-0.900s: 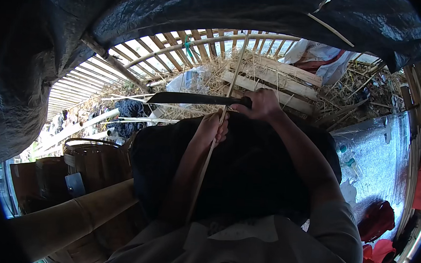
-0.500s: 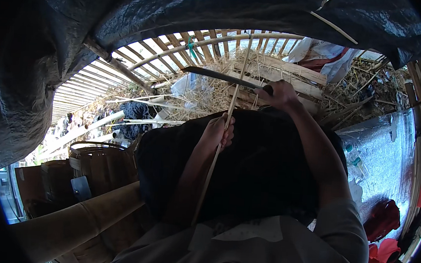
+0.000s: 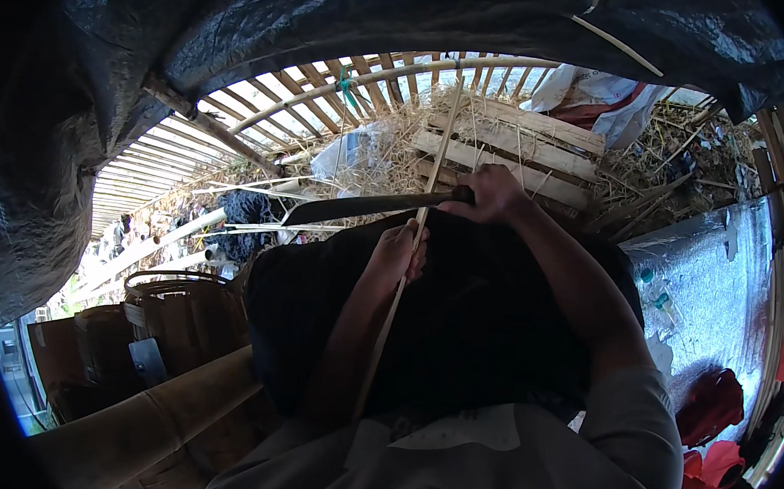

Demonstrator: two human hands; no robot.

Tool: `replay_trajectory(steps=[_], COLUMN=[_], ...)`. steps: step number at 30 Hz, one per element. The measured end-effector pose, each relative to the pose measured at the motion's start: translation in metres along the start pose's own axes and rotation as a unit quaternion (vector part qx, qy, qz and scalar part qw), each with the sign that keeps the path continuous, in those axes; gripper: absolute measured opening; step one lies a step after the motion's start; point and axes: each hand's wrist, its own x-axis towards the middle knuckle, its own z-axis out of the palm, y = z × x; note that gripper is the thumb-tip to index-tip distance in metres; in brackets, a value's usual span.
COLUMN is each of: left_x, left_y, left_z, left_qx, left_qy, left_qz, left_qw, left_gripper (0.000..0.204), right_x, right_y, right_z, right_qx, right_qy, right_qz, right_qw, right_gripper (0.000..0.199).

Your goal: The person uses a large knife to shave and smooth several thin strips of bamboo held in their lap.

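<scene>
My left hand (image 3: 398,250) is closed round a long, thin bamboo strip (image 3: 445,144), which slants from my lap up toward the slatted wall. My right hand (image 3: 491,195) grips the dark handle of a machete (image 3: 358,208). Its long blade points left and crosses the strip just above my left fist. Blade and strip look to be touching at the crossing, near the handle end. My dark-clothed lap (image 3: 487,315) lies beneath both hands.
A thick bamboo pole (image 3: 171,411) lies at my lower left, near woven baskets (image 3: 192,308). Wooden slats (image 3: 526,154) and straw lie ahead. A silvery sheet (image 3: 707,285) and red cloth (image 3: 712,408) are at right. Dark tarpaulin (image 3: 381,17) hangs overhead.
My right hand has drawn the machete toward me along the strip, from farther up to just above my left fist. The blade tip now angles down to the left. My left hand has barely moved.
</scene>
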Motion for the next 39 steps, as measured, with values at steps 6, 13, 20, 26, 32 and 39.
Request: replay_trajectory(steps=[6, 13, 20, 26, 32, 39], left_x=[0.005, -0.013, -0.015, -0.016, -0.018, -0.015], left_y=[0.004, 0.014, 0.026, 0.025, 0.023, 0.021], left_z=[-0.002, -0.003, -0.003, -0.004, 0.003, 0.0], left_qx=[0.045, -0.024, -0.066, -0.068, -0.033, -0.056], left_qy=[0.059, 0.027, 0.016, 0.022, 0.02, 0.017], left_qz=[0.004, -0.022, -0.014, -0.021, -0.032, -0.033], left_qw=[0.997, 0.999, 0.998, 0.997, 0.999, 0.998], left_gripper=[0.038, 0.037, 0.036, 0.035, 0.035, 0.035], right_x=[0.012, 0.0, -0.002, 0.008, 0.01, 0.01], right_y=[0.0, -0.017, -0.013, -0.009, 0.005, 0.0], right_z=[0.0, 0.004, 0.006, -0.013, -0.008, 0.005], right_qx=[0.033, -0.03, -0.003, 0.015, -0.024, -0.016], right_qy=[-0.029, 0.036, 0.1, 0.026, -0.017, -0.04], right_qz=[-0.014, -0.027, -0.033, 0.073, 0.03, 0.012], right_qw=[0.999, 0.999, 0.994, 0.997, 0.999, 0.999], right_gripper=[0.061, 0.062, 0.058, 0.069, 0.069, 0.07])
